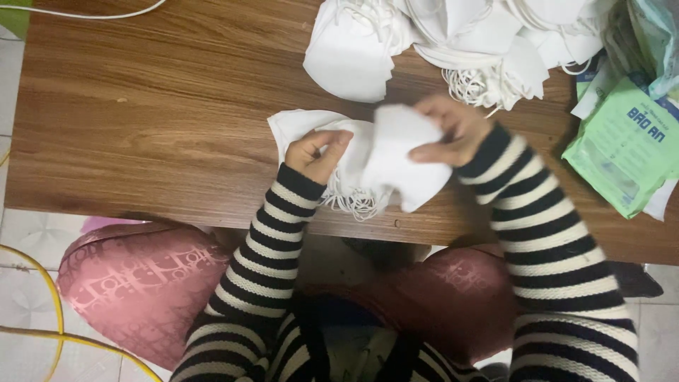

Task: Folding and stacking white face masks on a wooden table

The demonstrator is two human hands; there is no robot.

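Head view, looking down on brown wood-grain surface (155, 120).

Left hand (320, 152): fingers curled shut, pinching top of small stack of white masks (304, 127) lying near front edge of surface. Tangle of white ear loops (350, 201) spilling from stack toward edge.

Right hand (453, 131): closed around upper corner of single white mask (403, 159), lifted slightly above stack, partly overlapping it, lower tip reaching toward surface edge. Slight motion blur on mask and fingers; exact finger placement not resolvable.

Both forearms in black-and-white striped sleeves (537, 240).

Far side of surface: large loose pile of white masks (438, 42), loops hanging from it, well apart from left hand, near right hand. Right edge: green and white flat packets (622, 148), partly overlapping. White cable (85, 13) along far left edge. Below surface: pink patterned trousers (141, 283); yellow cable (49, 311) on tiled floor.
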